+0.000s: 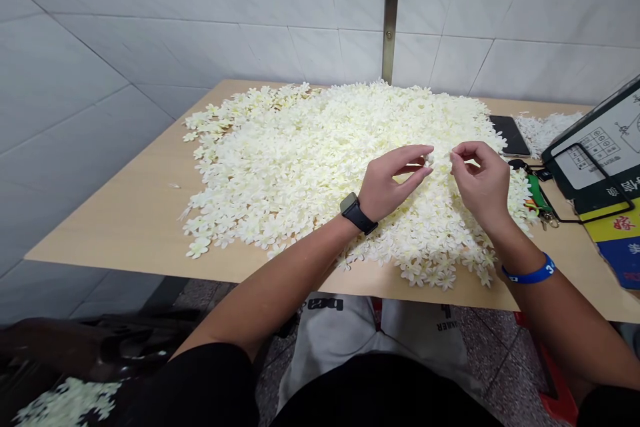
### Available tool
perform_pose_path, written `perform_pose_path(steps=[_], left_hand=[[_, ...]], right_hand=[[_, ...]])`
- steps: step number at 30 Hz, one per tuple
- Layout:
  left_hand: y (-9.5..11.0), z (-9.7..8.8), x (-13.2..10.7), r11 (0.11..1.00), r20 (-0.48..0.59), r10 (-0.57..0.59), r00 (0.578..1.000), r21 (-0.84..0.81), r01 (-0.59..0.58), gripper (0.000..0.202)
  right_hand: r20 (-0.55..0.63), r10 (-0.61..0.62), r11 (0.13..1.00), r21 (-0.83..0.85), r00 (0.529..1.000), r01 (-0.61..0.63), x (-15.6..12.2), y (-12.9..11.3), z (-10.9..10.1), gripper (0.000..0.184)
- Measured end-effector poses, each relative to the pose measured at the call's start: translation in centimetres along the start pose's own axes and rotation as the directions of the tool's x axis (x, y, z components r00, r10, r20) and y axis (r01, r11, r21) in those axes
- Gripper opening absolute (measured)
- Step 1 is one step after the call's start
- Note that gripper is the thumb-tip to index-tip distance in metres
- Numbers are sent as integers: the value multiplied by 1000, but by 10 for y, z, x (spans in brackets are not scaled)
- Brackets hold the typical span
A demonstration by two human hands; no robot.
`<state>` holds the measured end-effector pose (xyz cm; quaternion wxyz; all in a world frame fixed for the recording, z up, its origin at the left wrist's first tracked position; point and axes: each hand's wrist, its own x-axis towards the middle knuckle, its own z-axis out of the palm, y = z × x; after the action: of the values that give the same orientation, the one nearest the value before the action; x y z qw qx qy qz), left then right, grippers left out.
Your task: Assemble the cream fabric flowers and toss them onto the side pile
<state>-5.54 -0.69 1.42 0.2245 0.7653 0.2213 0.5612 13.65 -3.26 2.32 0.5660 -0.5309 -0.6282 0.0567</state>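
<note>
A broad, thick pile of white artificial flower heads [310, 160] with pale yellow centres covers most of the table. My left hand [393, 177] is over its right half, thumb and fingers curled toward each other around a small white piece [429, 160] at the fingertips, too small to name. Just to the right, my right hand [480, 177] is closed in a pinch of thumb and forefinger. What those fingertips hold, if anything, blends into the white flowers behind. A small gap separates the two hands.
On the wooden table [125, 193], a dark phone-like slab [510, 135] lies by a heap of thin white bits [545, 132]. A printed box [600, 153] and a black lanyard [575, 219] are at right. More flowers [70, 403] lie lower left. A tiled wall stands behind.
</note>
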Motion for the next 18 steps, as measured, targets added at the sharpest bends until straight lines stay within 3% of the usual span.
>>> perform_pose_path(steps=[4,10,18], left_hand=[[-1,0,0,1000,9,-24,1000,-19,24,32],[-5,0,-2,998,31,1,1000,-69,1,35],[-8,1,-3,997,45,-3,999,-78,6,33]], right_hand=[[-30,-33,999,0,999,33,1,-6,-3,17],[172,12,967,251,985,-55,-3,-20,-3,7],[144,21,967,249,989,-57,-5,-21,-3,8]])
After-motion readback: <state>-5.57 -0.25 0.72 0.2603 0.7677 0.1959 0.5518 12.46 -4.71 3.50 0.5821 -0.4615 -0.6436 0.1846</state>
